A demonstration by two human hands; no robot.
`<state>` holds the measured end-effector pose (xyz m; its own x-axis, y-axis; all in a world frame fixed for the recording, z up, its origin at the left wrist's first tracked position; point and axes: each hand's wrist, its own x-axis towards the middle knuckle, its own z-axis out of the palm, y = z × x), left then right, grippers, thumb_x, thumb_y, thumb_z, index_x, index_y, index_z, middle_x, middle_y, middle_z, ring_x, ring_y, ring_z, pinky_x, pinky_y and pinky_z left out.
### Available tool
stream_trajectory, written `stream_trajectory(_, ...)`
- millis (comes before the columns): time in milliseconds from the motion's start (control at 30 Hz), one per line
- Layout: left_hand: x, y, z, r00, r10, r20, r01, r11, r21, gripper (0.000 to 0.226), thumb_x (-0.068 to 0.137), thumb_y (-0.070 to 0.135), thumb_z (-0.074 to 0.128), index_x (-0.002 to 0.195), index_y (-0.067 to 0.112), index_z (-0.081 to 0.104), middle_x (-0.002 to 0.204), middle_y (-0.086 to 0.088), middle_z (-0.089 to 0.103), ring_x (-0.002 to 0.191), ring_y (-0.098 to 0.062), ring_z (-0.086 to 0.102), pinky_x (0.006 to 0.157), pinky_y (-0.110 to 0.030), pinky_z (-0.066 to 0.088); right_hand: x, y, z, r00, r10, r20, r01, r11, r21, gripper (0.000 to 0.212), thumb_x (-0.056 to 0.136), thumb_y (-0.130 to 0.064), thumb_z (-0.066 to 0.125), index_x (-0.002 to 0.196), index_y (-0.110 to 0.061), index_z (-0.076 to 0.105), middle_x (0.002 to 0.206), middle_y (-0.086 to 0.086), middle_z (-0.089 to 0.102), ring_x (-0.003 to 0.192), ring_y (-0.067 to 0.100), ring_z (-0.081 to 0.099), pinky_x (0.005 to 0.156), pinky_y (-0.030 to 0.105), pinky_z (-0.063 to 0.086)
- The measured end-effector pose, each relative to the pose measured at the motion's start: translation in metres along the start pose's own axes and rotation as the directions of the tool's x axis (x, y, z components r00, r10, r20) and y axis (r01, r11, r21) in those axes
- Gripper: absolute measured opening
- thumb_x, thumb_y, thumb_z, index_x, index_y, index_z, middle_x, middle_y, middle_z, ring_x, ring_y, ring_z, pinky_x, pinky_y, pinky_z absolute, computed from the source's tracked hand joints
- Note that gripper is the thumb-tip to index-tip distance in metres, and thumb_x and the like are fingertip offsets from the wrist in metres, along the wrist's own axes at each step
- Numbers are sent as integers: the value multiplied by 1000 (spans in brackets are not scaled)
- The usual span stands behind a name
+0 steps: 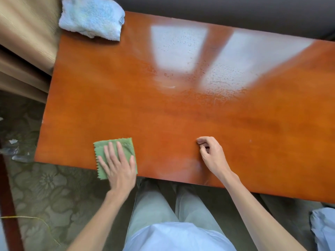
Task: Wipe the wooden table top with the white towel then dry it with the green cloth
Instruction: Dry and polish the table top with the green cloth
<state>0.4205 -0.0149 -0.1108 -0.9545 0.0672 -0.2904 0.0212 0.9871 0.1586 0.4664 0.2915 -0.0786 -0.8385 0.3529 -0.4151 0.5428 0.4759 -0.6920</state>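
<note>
The wooden table top [181, 115] is glossy orange-brown, with wet droplets showing in the window glare at its far middle and right. A crumpled white towel [91, 17] lies on the far left corner, partly over the edge. The green cloth [113, 146], folded flat with zigzag edges, sits at the near left edge. My left hand [117, 164] presses flat on it with straight fingers. My right hand [211, 153] rests on the bare wood near the front edge, fingers loosely curled and holding nothing.
A beige curtain [23, 42] hangs to the left of the table. Patterned green carpet [45, 187] with small litter lies below it, and a dark wooden post [7, 205] stands at the far left. A dark sofa [217, 8] runs behind the table. My legs are under the front edge.
</note>
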Motion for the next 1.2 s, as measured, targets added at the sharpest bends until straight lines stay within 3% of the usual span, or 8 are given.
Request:
stream_trajectory(267,-45,133,38,941,322,100,-328,943,56,69,100,45,25,158,11,12,166,-15,4,153,-35,5,119,-63,9,2,5,-7,999,-47,22,46,998,43,28,92,2,49,110,-13,64,106,-2,59,95,8,58,89,18,46)
stream_trajectory(467,4,166,25,922,367,122,-380,920,102,69,98,47,28,159,16,15,165,-11,13,152,-32,12,119,-61,14,0,14,-18,997,-67,50,65,997,30,29,92,2,48,111,-14,63,106,-3,58,95,6,56,89,19,47)
stream_trajectory(600,67,145,-2,941,316,118,-327,941,91,67,99,52,24,158,21,16,166,-8,11,153,-29,8,122,-56,6,0,27,-33,993,-90,76,93,995,-35,29,95,-1,46,115,-16,61,110,-5,54,100,6,54,93,22,47)
stream_trajectory(733,111,78,-26,992,111,61,-117,987,111,67,101,54,24,158,21,11,167,-6,6,153,-27,5,121,-56,4,-1,44,-43,987,-140,-80,125,977,-171,28,95,-6,49,121,-14,58,119,1,51,111,13,46,98,25,42)
stream_trajectory(867,108,4,-39,999,-18,33,15,996,83,69,99,58,15,157,21,9,166,-9,7,152,-31,7,119,-62,9,0,65,-44,955,-168,-244,67,924,-377,35,96,-14,53,130,-16,55,137,5,46,127,20,39,108,34,37)
stream_trajectory(967,77,-25,-35,999,-52,-3,52,998,38,68,99,54,14,157,18,11,165,-12,10,151,-35,10,117,-64,9,-1,81,-41,951,-191,-242,52,874,-483,41,98,-21,49,139,-21,48,149,4,37,136,24,34,114,34,25)
stream_trajectory(1100,31,-13,-12,1000,-19,6,19,999,34,66,101,46,20,158,15,10,165,-15,8,151,-36,7,117,-66,7,-1,91,-30,948,-184,-259,19,846,-533,45,100,-26,41,144,-24,42,155,1,31,141,24,29,118,27,9)
stream_trajectory(1200,-1,24,12,983,186,13,-186,978,90,67,101,46,25,158,12,16,164,-17,12,151,-39,12,117,-67,9,2,93,-22,929,-188,-317,-20,834,-552,46,97,-28,40,143,-26,42,154,1,33,140,25,30,118,32,15)
